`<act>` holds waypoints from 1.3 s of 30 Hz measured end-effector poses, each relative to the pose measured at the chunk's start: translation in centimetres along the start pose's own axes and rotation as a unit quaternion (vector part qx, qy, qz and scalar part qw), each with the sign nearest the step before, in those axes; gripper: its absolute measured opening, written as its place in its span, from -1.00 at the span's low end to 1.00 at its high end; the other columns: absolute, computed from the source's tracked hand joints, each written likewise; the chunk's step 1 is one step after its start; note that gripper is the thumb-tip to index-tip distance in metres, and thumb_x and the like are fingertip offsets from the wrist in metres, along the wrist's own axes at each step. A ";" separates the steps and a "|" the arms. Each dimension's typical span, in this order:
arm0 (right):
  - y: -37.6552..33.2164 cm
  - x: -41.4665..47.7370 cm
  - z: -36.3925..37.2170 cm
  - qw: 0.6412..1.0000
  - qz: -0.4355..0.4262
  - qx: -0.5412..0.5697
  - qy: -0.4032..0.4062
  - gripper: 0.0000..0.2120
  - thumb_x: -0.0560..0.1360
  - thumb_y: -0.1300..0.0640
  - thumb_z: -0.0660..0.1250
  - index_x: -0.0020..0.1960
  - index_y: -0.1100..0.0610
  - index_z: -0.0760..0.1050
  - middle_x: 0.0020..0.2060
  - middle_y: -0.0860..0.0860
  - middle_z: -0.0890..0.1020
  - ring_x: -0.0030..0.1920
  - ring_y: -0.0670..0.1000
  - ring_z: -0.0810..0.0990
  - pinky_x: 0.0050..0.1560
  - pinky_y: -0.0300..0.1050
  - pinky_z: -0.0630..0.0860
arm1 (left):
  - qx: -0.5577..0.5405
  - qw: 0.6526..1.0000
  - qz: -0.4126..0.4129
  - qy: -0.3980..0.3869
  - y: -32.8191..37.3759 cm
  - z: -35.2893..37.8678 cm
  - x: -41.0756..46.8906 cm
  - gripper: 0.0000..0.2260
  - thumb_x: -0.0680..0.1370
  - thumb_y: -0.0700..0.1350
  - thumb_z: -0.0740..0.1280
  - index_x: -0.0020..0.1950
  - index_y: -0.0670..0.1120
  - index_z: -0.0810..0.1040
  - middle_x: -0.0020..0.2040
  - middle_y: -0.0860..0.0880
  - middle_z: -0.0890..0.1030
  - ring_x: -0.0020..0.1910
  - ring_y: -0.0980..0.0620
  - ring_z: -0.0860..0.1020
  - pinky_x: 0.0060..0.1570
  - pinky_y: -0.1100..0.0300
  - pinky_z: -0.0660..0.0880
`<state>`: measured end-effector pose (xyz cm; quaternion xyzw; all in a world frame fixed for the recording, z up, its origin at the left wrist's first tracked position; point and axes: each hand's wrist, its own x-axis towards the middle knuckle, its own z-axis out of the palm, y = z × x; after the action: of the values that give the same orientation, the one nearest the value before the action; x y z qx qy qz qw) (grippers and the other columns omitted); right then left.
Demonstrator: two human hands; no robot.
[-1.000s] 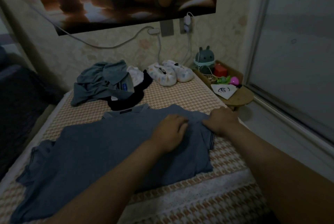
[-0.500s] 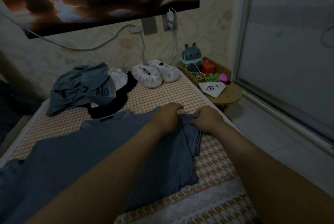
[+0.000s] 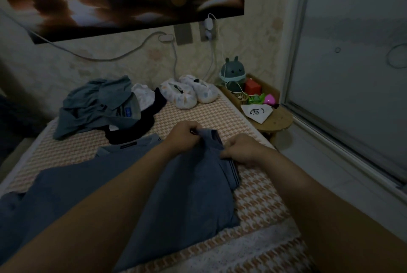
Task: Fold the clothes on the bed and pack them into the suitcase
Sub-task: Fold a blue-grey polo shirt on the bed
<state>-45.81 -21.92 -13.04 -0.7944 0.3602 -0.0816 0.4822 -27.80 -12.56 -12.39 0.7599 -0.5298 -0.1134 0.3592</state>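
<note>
A blue polo shirt (image 3: 193, 191) lies spread on the bed (image 3: 220, 116), collar toward the wall. Its right sleeve with a striped cuff is bunched up between my hands. My left hand (image 3: 184, 135) pinches the sleeve's upper edge. My right hand (image 3: 241, 151) grips the sleeve near the striped cuff. A heap of unfolded clothes (image 3: 99, 105), grey-blue, white and black, sits at the back left of the bed. No suitcase is in view.
A pair of pale patterned slippers (image 3: 187, 94) lies by the wall. A small wooden side table (image 3: 275, 118) right of the bed holds a rabbit-shaped lamp (image 3: 232, 74), a red box and a white paper. A sliding door (image 3: 352, 74) is at right.
Both hands went from lying on the flat sleeve to gripping it and lifting it up and inward, bunching the fabric. The camera view shifted slightly.
</note>
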 end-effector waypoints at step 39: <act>-3.2 -1.3 6.4 0.957 -0.054 -0.284 -0.027 -0.58 0.28 -0.34 0.42 -0.32 -0.01 0.38 -0.34 -0.06 0.48 -0.24 -0.01 0.52 -0.33 -0.14 0.37 | 0.454 0.836 0.236 -0.196 -3.1 0.2 -1.0 -0.62 0.62 -0.11 0.24 0.45 -0.01 0.37 0.38 -0.07 0.38 0.27 -0.09 0.41 -0.09 0.13 0.33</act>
<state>-42.14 -15.68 -13.48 -0.9188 0.3117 0.0192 0.2416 -26.03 -11.22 -14.83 0.6511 -0.7447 0.0814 -0.1222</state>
